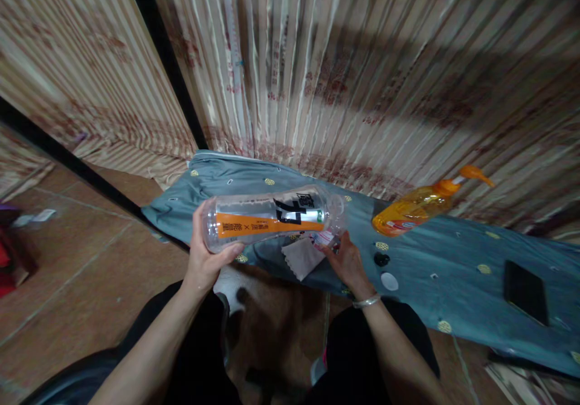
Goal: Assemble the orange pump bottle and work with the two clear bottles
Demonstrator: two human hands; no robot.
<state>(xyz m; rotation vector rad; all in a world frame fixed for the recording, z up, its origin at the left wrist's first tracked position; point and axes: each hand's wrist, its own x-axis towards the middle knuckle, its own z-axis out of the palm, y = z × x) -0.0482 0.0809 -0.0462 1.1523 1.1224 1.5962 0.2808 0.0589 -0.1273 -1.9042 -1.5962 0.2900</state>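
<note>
A large clear plastic bottle [267,216] with an orange and silver label lies sideways in the air above the cloth-covered bench. Its base end is gripped by my left hand [203,251], thumb along the lower side and fingers behind. At the neck end, my right hand [347,266] is closed on a small pale cloth [304,259] with a scalloped edge, which hangs below the bottle. Part of that cloth shows a coloured print beside the fingers. Whether the right fingertips also grip the bottle neck is hard to see.
An orange pump bottle [408,211] of yellow liquid stands right of my hands. Near it are a small black object [381,259] and a white disc [389,281]. A dark phone [525,292] lies farther right on the blue-grey bench cover [466,242]. Striped curtains [290,78] hang behind; black poles [165,54] stand left.
</note>
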